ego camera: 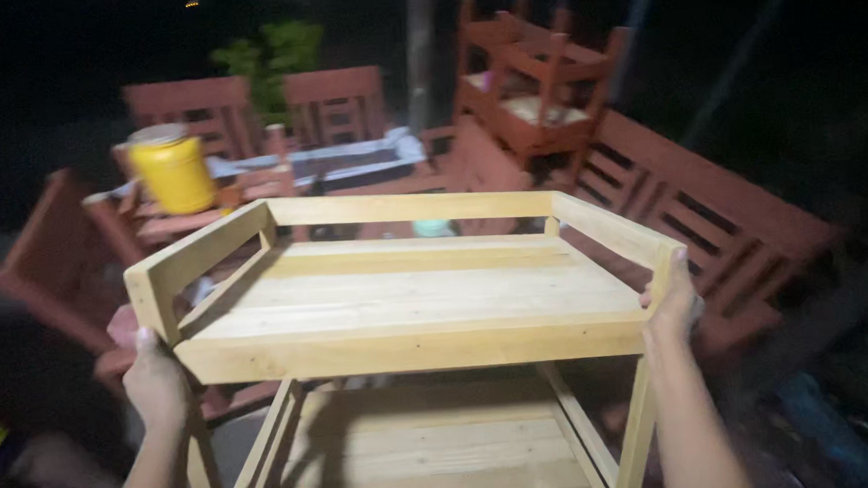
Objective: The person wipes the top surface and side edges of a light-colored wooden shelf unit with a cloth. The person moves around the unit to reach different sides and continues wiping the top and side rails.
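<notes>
Pale wooden shelf unit [408, 305], centre frame: left hand [154, 382] and right hand [673, 301] clasped round front corner posts. Risk: snagging red-brown chairs [544, 80], upper frame; darkness hides clearance.

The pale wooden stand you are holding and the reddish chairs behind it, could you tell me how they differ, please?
The pale wooden stand is light, yellowish wood; the reddish chairs are red-brown. The stand stands upright, gripped at its near corners by the left hand and right hand; the chairs are stacked, untouched. The stand has flat shelves with low rails; the chairs have slatted backs. Both are wooden furniture.
</notes>
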### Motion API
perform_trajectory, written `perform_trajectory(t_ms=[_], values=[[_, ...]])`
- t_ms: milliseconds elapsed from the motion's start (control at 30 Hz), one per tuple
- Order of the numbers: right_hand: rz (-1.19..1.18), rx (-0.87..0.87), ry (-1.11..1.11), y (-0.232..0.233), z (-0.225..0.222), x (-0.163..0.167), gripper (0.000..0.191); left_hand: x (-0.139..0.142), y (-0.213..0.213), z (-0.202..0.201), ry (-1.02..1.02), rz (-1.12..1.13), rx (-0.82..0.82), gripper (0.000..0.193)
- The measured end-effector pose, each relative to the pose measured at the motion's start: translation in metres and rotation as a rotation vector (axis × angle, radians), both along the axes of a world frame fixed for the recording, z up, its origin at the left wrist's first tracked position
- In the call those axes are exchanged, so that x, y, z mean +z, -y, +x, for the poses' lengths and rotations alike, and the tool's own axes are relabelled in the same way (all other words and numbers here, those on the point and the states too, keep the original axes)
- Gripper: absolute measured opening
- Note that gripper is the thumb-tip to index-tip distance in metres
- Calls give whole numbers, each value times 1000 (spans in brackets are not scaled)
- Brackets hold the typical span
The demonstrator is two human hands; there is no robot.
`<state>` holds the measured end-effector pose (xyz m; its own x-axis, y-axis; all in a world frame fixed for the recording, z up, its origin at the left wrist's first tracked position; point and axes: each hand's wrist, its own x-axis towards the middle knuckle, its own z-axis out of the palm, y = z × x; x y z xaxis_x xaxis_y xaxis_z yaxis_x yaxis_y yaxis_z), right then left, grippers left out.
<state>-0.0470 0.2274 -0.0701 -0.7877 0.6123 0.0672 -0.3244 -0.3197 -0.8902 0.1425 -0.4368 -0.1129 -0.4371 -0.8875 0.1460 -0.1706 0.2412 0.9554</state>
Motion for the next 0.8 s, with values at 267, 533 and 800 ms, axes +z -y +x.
perform_trajectory(t_ms=[267,533,800], values=[[1,170,49,116,-25,22,46,11,81,48,156,-42,83,85],[21,274,69,164,-115,13,47,2,119,12,143,-162,168,90],[32,309,155,171,-251,-30,46,-2,97,-93,146,80,175,84]])
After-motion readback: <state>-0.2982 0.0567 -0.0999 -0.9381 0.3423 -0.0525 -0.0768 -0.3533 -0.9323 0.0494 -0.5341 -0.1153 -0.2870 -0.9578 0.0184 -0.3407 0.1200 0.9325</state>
